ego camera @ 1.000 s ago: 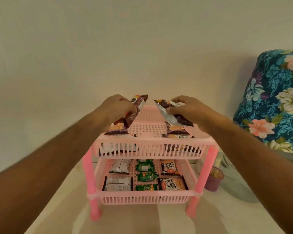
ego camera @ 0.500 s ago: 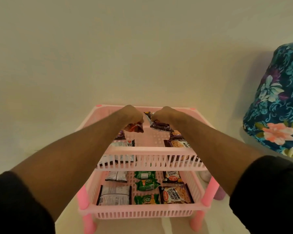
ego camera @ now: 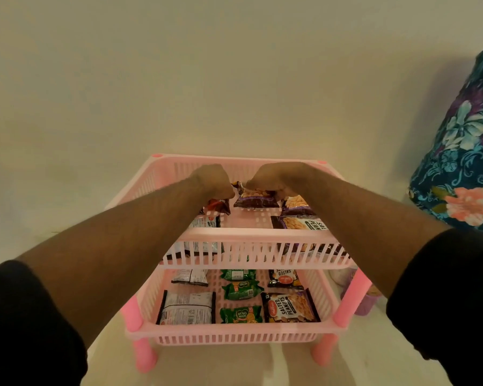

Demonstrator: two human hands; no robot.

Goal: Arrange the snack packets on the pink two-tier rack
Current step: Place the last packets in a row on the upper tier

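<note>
The pink two-tier rack (ego camera: 258, 234) stands directly below both hands. The left hand (ego camera: 213, 181) is curled over the top tier, gripping a red-brown packet (ego camera: 218, 205) beneath it. The right hand (ego camera: 276, 178), just beside the left hand, pinches a purple peanut packet (ego camera: 255, 199) against the tier floor. Further packets lie on the lower tier, nearer the person than the hands.

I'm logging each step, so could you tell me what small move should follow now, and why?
Probably let go and draw both hands back: the left hand and the right hand each hold a packet already low over the floor of the rack's top tier, the purple peanut packet touching it.
</note>
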